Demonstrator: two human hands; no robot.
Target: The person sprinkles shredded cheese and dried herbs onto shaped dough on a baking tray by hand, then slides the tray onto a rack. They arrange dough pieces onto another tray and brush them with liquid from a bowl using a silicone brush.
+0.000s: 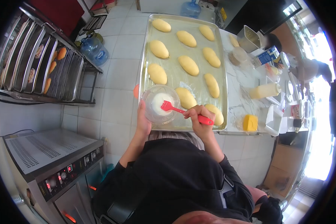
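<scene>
My left hand (143, 118) grips a clear plastic bowl (172, 96) by its left side, over the near left corner of a large metal baking tray (178, 27). White liquid (158, 101) lies in the bottom of the bowl. In my right hand (199, 118) is a red pastry brush (177, 109), its bristle end down in the liquid and its handle pointing right. Several pale yellow oval dough pieces (188, 65) lie in rows on the tray. The nearest dough piece (217, 114) is partly behind my right hand.
A marble counter (233, 78) to the right holds a squeeze bottle (265, 91), a yellow block (250, 123), a metal container (249, 38) and white trays. Left stand a rack (69, 80) of trays, a water jug (94, 50) and a metal oven-like appliance (52, 149).
</scene>
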